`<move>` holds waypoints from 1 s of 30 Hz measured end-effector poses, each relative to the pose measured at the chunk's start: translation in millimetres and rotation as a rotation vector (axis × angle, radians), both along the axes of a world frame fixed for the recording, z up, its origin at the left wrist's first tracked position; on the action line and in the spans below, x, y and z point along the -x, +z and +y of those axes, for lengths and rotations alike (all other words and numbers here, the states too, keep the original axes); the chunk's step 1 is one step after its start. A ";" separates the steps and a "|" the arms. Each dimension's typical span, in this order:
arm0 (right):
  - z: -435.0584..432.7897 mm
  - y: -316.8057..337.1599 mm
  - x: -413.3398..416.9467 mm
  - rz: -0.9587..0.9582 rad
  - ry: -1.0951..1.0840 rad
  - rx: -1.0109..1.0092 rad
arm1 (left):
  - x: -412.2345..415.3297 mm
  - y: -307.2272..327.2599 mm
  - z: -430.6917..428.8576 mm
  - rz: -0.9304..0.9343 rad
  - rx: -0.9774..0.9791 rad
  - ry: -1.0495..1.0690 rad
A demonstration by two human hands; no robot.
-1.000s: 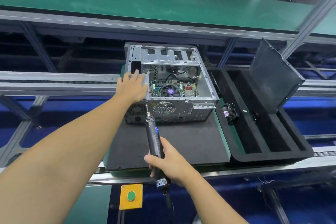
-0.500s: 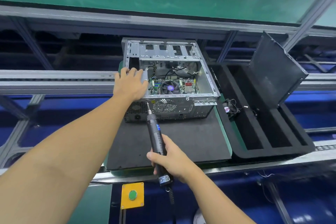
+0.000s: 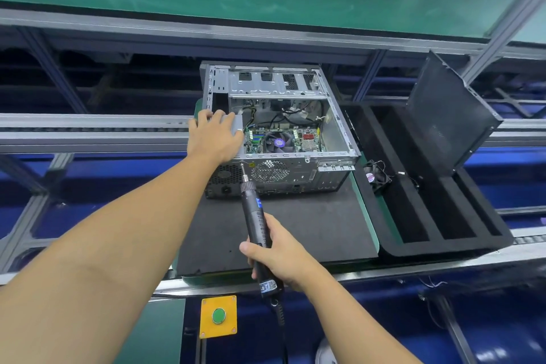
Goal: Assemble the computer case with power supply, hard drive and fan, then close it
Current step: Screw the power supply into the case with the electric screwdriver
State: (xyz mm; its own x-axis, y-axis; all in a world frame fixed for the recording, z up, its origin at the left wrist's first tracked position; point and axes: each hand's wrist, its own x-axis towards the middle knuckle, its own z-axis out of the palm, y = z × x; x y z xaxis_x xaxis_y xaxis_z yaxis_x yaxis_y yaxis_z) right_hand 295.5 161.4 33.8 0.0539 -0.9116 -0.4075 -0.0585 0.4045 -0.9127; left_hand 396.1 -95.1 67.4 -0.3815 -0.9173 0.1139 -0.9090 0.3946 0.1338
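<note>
Head view: screwdriver [image 3: 256, 213] in right hand [image 3: 282, 257], tip away toward computer case [image 3: 283, 175].

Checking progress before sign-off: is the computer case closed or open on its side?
Open. The computer case shows its motherboard and cables from above; a dark panel leans in the foam tray beside it.

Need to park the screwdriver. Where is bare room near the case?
Bare: the black mat between the case and its near edge; near slot ends of the foam tray. Crowded: inside the case, around the fan and side panel.
</note>
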 end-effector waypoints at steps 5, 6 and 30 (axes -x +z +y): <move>0.4 2.3 -1.0 -0.118 -0.058 -0.020 | -0.2 1.5 0.9 -0.013 0.011 0.003; 0.6 3.0 -2.5 -0.149 -0.076 -0.022 | -0.3 1.5 1.1 -0.015 0.010 0.004; -6.3 16.1 -25.9 -0.272 -0.133 -0.056 | -0.2 1.8 1.7 -0.028 0.017 0.007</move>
State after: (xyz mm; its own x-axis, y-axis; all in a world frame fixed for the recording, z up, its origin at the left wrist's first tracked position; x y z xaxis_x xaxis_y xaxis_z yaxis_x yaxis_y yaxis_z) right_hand 321.4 155.1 49.8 0.0501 -0.8946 -0.4441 0.2417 0.4423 -0.8637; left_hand 396.2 -93.4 69.2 -0.3783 -0.9180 0.1186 -0.9150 0.3903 0.1021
